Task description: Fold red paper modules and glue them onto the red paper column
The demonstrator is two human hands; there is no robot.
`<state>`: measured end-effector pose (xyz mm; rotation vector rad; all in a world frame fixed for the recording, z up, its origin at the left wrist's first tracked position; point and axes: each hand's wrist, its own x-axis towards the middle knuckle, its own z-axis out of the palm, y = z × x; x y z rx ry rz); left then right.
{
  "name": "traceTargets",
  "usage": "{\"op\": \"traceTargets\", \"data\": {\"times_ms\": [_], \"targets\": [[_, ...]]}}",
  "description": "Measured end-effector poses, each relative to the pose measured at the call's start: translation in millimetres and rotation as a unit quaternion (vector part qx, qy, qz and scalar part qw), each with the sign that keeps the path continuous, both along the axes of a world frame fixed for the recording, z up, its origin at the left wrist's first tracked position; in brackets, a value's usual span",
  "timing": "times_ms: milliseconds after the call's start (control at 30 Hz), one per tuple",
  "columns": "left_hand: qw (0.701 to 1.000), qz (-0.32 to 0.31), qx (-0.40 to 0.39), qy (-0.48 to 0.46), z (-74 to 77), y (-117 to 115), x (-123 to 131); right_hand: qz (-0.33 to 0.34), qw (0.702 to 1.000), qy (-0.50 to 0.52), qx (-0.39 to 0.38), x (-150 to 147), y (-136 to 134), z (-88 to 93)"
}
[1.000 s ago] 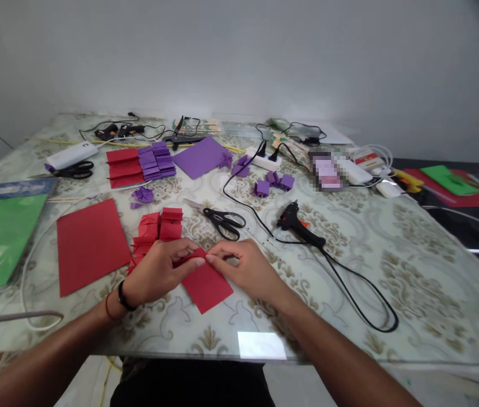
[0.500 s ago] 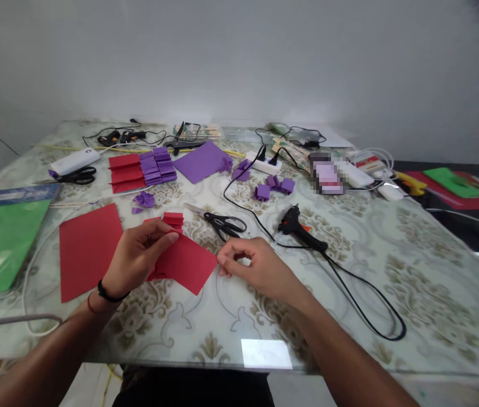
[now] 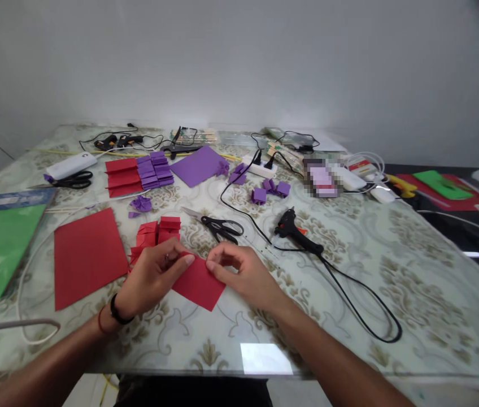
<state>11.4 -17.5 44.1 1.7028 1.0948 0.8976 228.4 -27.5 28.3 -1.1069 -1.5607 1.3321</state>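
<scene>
Between my two hands is a red sheet of paper (image 3: 200, 287), its near corner pointing toward me. My left hand (image 3: 152, 276), with a black band at the wrist, pinches its far left edge between thumb and fingers. At the far right edge, my right hand (image 3: 239, 272) pinches the same sheet, close to the left fingertips. Folded red paper pieces (image 3: 147, 233) lie just beyond my left hand, partly hidden by it. A larger red sheet (image 3: 89, 257) rests flat to the left. Black-handled scissors (image 3: 218, 225) lie beyond my right hand.
A black glue gun (image 3: 294, 229) with a looping cord lies at the right. Farther back are folded purple pieces (image 3: 155, 168), a purple sheet (image 3: 199, 165), a white power strip (image 3: 260, 166) and a phone (image 3: 322, 178). A green pack (image 3: 4, 243) is at the far left.
Both hands have come nearer to me and closer together. My right hand has shifted its pinch from the sheet's right corner to its far edge, beside the left. The folded red pieces show more.
</scene>
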Motion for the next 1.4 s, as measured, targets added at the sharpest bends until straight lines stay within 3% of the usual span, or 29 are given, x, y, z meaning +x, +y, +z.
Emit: {"op": "traceTargets", "data": {"times_ms": [133,333,567,800,1033,1233,1400], "targets": [[0.997,-0.051,-0.016,0.048,-5.1,-1.5,-1.7,0.018,1.000,-0.012,0.011,-2.0,-2.2,-0.4],[0.994,-0.062,0.009,0.087,-8.1,-5.3,0.6,0.027,0.999,-0.020,0.020,-3.0,-2.6,1.7],[0.995,-0.009,0.077,0.059,7.5,2.2,-10.7,0.006,0.999,-0.024,0.040,9.4,2.8,8.6],[0.995,0.062,0.074,0.023,0.7,8.9,-13.8,-0.064,0.993,-0.028,0.091,25.4,10.8,9.4],[0.995,-0.009,0.083,0.056,-4.1,-0.1,-0.1,-0.016,0.994,-0.062,0.092,1.5,-1.2,2.2],[0.991,-0.074,0.084,0.076,-5.1,-2.8,2.0,0.002,0.984,-0.073,0.161,-3.2,-5.4,2.0],[0.990,-0.087,0.078,0.073,-1.9,-2.3,0.8,0.013,0.982,-0.071,0.173,-3.4,-7.6,2.2]]}}
